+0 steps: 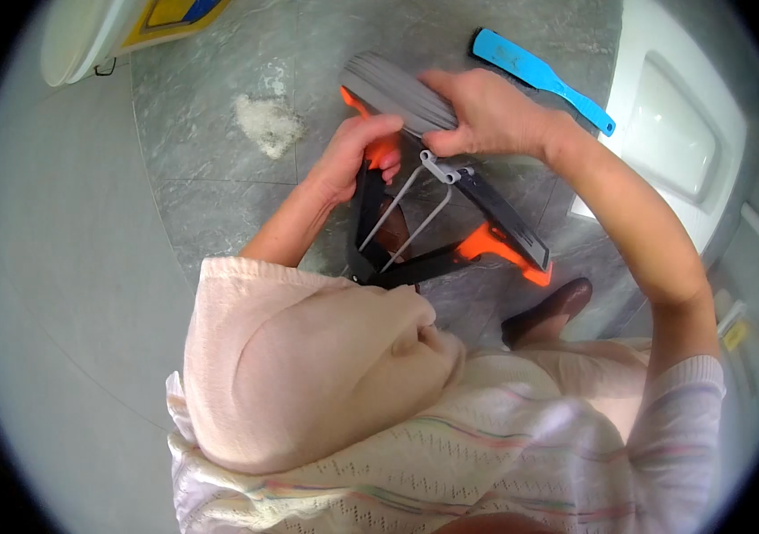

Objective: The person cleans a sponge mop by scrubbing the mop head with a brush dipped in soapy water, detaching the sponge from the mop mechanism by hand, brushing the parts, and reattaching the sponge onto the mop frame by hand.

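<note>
A folding mop head (424,267) with black arms, orange end clips and two thin metal rods is held over the floor in front of me. My left hand (357,156) is closed around the orange clip at one end. My right hand (491,111) grips a grey ribbed sponge pad (397,93), its thumb on the near edge and its fingers over the far side. The pad lies along the upper end of the frame, but whether it is fastened there cannot be seen. The other orange clip (491,245) hangs free at the lower right.
A blue brush (539,71) lies on the grey tiled floor (219,205) beyond my right hand. A white clump (268,125), perhaps foam or powder, sits left of the pad. At right is a white ceramic basin (731,133); a brown shoe (550,311) is below.
</note>
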The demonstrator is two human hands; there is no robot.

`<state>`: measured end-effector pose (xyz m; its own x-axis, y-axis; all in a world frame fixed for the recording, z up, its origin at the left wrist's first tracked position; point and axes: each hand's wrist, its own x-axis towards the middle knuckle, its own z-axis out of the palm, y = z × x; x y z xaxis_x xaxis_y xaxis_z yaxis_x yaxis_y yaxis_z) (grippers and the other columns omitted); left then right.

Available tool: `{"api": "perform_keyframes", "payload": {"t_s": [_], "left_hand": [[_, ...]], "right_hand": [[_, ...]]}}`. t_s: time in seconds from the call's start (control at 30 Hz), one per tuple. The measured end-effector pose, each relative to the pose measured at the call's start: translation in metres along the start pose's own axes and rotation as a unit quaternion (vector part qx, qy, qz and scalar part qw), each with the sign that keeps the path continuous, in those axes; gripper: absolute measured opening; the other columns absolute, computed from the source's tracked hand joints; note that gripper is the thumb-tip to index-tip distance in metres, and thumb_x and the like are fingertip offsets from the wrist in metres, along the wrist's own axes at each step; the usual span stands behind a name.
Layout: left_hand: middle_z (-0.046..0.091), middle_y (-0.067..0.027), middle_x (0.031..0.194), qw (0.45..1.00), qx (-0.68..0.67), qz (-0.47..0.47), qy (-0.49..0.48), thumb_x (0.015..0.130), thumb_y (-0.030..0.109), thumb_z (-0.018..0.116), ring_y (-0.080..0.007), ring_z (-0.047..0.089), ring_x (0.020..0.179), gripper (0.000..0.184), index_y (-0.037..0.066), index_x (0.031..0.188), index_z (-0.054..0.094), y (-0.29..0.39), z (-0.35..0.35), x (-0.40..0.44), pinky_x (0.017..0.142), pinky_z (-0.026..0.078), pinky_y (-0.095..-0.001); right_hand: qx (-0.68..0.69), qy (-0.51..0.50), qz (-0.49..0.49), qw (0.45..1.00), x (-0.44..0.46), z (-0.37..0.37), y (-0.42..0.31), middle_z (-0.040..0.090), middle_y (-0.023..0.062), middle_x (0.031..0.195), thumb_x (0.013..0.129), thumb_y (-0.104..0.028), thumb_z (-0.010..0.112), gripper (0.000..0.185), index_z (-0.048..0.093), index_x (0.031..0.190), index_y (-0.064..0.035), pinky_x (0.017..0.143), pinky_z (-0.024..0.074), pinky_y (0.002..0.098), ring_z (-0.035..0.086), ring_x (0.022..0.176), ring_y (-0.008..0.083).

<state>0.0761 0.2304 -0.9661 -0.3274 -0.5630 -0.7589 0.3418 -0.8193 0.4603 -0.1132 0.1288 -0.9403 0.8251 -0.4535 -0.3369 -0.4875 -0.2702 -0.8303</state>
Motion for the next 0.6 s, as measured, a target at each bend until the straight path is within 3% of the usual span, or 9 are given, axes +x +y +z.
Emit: {"api": "perform_keyframes", "payload": {"t_s": [0.07, 0.17, 0.4, 0.5, 0.6], "left_hand": [[0.045, -0.0053, 0.052, 1.0, -0.002, 0.001, -0.003, 0.083, 0.037, 0.051, -0.0174, 0.047, 0.049, 0.036, 0.005, 0.066, 0.05, -0.003, 0.0, 0.001, 0.05, 0.039, -0.0292], [0.046, -0.0053, 0.053, 0.999, -0.042, -0.001, -0.023, 0.084, 0.032, 0.054, -0.0161, 0.047, 0.048, 0.031, 0.006, 0.069, 0.05, -0.001, 0.0, 0.001, 0.048, 0.039, -0.0284], [0.047, -0.0052, 0.054, 0.999, -0.044, 0.005, -0.028, 0.085, 0.03, 0.055, -0.015, 0.047, 0.049, 0.028, 0.006, 0.072, 0.05, -0.004, -0.001, 0.002, 0.047, 0.038, -0.0276], [0.045, -0.0049, 0.053, 1.0, 0.018, 0.016, -0.019, 0.085, 0.039, 0.049, -0.0165, 0.046, 0.049, 0.039, 0.005, 0.066, 0.05, 0.001, 0.002, -0.003, 0.051, 0.038, -0.028], [0.045, -0.0051, 0.053, 0.999, 0.01, 0.029, -0.009, 0.086, 0.037, 0.05, -0.0165, 0.046, 0.049, 0.037, 0.005, 0.066, 0.05, 0.0, 0.002, -0.004, 0.05, 0.038, -0.0284]], "right_hand": [[-0.069, 0.072, -0.064, 0.993, -0.005, 0.01, 0.007, 0.059, 0.0208, 0.065, 0.07, -0.03, 0.065, 0.041, 0.053, 0.091, 0.0017, 0.058, 0.0474, 0.0433, 0.058, 0.064, 0.0386], [-0.088, 0.112, -0.079, 0.987, -0.01, 0.014, 0.004, 0.058, 0.0194, 0.063, 0.075, -0.029, 0.061, 0.035, 0.051, 0.089, 0.0003, 0.055, 0.0463, 0.045, 0.058, 0.062, 0.039], [-0.1, 0.131, -0.075, 0.984, -0.011, 0.023, 0.003, 0.057, 0.0197, 0.062, 0.078, -0.025, 0.058, 0.026, 0.049, 0.081, -0.0002, 0.056, 0.0466, 0.045, 0.058, 0.062, 0.039], [-0.099, 0.132, -0.071, 0.984, -0.01, 0.024, 0.001, 0.057, 0.0199, 0.062, 0.078, -0.024, 0.058, 0.025, 0.049, 0.079, -0.0002, 0.055, 0.0465, 0.0453, 0.057, 0.062, 0.0389], [-0.104, 0.139, -0.074, 0.982, -0.011, 0.026, 0.001, 0.057, 0.0202, 0.062, 0.078, -0.023, 0.058, 0.025, 0.049, 0.079, -0.0001, 0.055, 0.0464, 0.0453, 0.057, 0.062, 0.039]]}}
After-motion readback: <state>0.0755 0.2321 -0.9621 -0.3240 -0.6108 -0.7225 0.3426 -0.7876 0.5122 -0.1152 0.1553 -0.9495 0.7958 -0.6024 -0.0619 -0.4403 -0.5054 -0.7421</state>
